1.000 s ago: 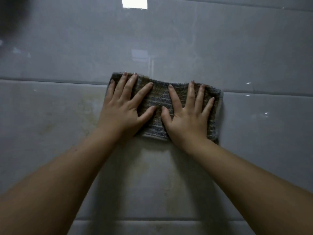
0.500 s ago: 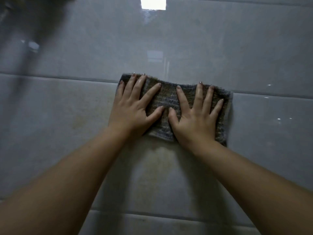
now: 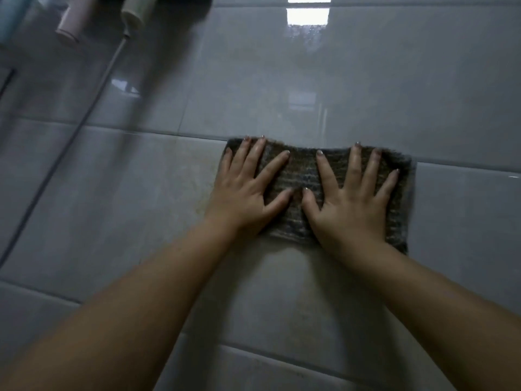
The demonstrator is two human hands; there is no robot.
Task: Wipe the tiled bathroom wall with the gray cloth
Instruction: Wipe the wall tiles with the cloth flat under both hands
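Cloth (image 3: 303, 170) is staying on the same grout line of the wall (image 3: 394, 80) as a second ago, barely shifting; only the view is widening. Left hand (image 3: 244, 193) and right hand (image 3: 352, 204) are pressing it flat side by side, fingers straight and spread, gripping nothing. Judging by this, the stroke is pausing or only starting: the yellowish stain (image 3: 201, 187) just left of the cloth is still waiting for wiping.

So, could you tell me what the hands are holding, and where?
Nothing is gripped: the left hand and right hand press flat on the gray cloth, against the wall.
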